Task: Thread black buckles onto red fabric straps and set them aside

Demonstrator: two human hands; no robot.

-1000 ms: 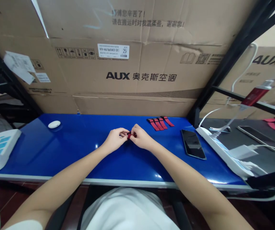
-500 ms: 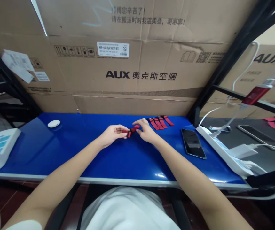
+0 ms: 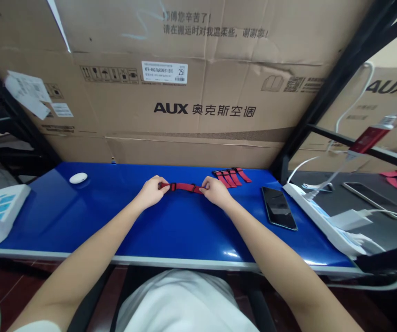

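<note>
A red webbing strap (image 3: pixel 183 186) with dark buckles on it stretches sideways between my two hands, just above the blue table (image 3: pixel 171 226). My left hand (image 3: pixel 152 192) pinches its left end, close to one black buckle. At the other end, the fingers of my right hand (image 3: pixel 216 191) are closed on the strap beside a second dark fitting. Several more red straps (image 3: pixel 229 178) with black buckles lie side by side at the back of the table, just beyond my right hand.
A black phone (image 3: pixel 279 208) lies on the right, beside a white power strip (image 3: pixel 323 220) with plugs and cables. A round white object (image 3: pixel 78 178) rests at the back left. Behind the table stands a large cardboard box (image 3: pixel 129 113). A white device (image 3: pixel 1 216) sits at the left edge.
My hands have moved apart, the left one leftward. The strap, earlier bunched between the fingers, is now drawn out nearly straight. The straps at the back have stayed put.
</note>
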